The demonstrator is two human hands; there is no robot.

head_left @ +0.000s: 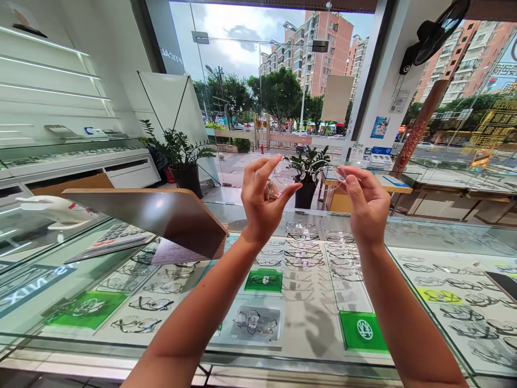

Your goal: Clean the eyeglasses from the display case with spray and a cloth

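Both hands are raised above a glass display case, with a thin-framed pair of glasses (309, 175) between them. My right hand (365, 202) pinches the right side of the frame between thumb and fingers. My left hand (264, 196) is at the other side, its thumb and index finger apart around the lens area, with a small whitish thing in its curled fingers that I cannot make out. The glasses are thin and partly lost against the plant behind them.
Rows of glasses (305, 245) lie inside the glass case (302, 358). On its top at the left are a tilted mirror or board (149, 213), a calculator (117, 237) and a white figurine (58, 210). A dark phone-like object (503, 283) is at the far right.
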